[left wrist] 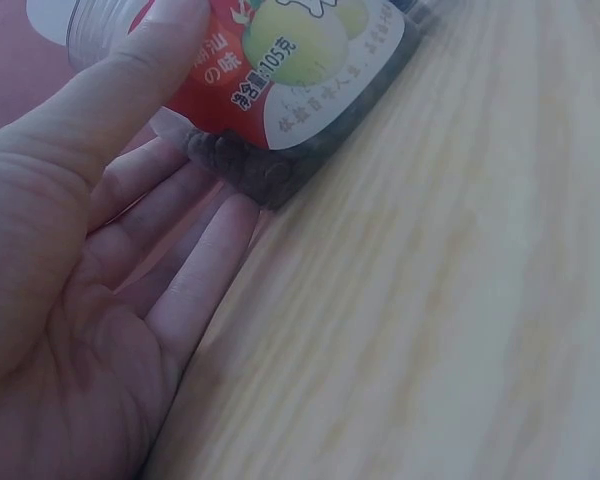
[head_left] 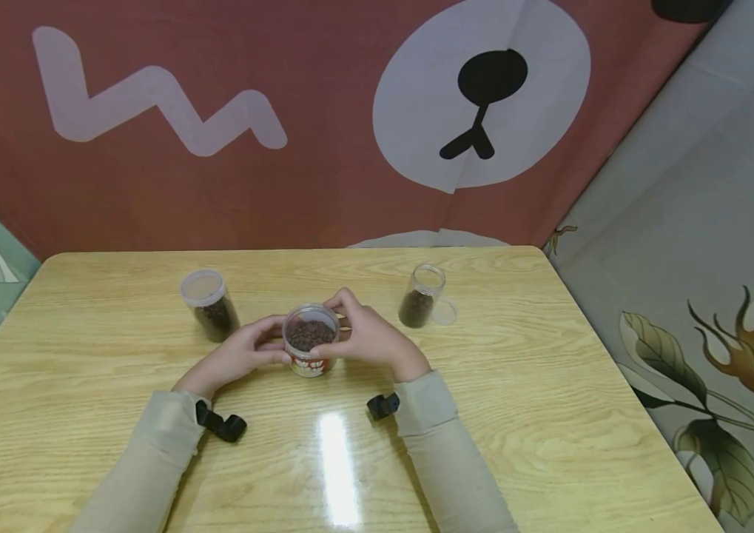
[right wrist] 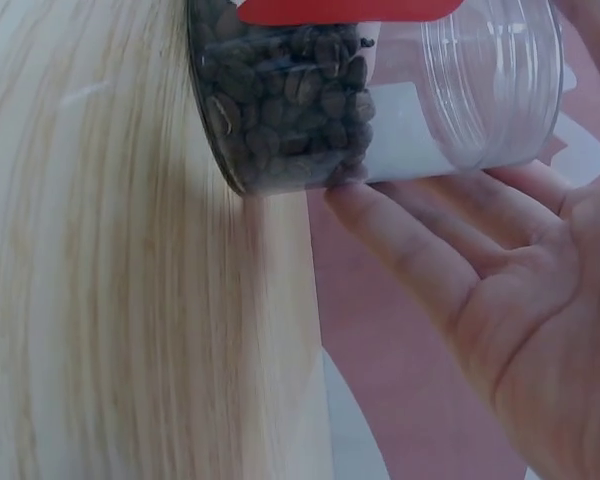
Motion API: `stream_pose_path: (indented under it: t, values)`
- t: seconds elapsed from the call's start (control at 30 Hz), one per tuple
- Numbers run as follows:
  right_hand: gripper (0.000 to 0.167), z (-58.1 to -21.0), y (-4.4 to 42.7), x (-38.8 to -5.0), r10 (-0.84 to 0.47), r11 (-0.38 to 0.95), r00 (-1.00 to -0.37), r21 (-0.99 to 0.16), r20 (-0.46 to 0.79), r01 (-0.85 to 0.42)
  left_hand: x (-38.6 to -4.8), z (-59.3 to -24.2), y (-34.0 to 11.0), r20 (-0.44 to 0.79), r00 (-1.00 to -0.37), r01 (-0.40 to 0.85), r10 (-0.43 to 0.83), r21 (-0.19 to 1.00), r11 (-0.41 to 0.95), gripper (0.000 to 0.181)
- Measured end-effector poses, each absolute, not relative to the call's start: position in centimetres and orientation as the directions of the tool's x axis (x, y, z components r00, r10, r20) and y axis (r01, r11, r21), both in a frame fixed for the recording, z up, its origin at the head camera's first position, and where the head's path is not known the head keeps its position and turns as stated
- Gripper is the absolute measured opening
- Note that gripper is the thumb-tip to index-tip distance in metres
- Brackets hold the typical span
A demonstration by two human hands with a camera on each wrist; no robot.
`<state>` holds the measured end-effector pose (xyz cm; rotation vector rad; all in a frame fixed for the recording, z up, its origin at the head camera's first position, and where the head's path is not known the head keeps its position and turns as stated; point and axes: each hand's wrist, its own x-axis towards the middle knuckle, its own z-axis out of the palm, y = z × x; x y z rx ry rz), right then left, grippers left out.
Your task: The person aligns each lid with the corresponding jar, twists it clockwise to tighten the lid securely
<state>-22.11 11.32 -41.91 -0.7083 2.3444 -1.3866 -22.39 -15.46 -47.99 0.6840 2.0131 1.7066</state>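
Observation:
A clear plastic jar [head_left: 310, 366] with a red and white label stands open-topped on the table, partly filled with dark coffee beans [right wrist: 290, 110]. My left hand [head_left: 243, 352] holds its left side; in the left wrist view the thumb lies on the label [left wrist: 280, 75] and the other fingers reach behind the jar. From the right, my right hand [head_left: 373, 337] holds the same jar near the rim, thumb in front and fingers around the far side. Part of the jar's far wall is hidden by the fingers.
Left of the hands stands a taller lidded jar [head_left: 217, 317] with dark contents. At the back right is a smaller uncovered jar [head_left: 416, 307], also partly filled, with a clear round lid [head_left: 445, 312] lying beside it. The wooden table [head_left: 516, 414] meets a printed cloth behind.

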Motion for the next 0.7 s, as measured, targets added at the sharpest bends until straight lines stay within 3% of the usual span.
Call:
stream_pose_path:
  t: [0.33,0.5,0.7]
  values:
    - [0.086,-42.12,11.87,-22.41,-0.617,0.321,-0.787,-0.912,0.004,-0.256,-22.47,-48.13,-15.44,0.014,-0.787,0.101,0.616,0.989,0.106,0.068]
    - [0.078,-42.1,12.03,-22.5,-0.657,0.306,-0.754,-0.915,-0.003,-0.263,-22.4,-48.01,-15.38,0.017,-0.785,0.099,0.62,0.99,0.097,0.067]
    - [0.071,-42.15,11.76,-22.58,-0.65,0.31,-0.76,-0.912,0.003,-0.269,-22.42,-47.98,-15.4,0.013,-0.791,0.101,0.612,0.989,0.109,0.067]
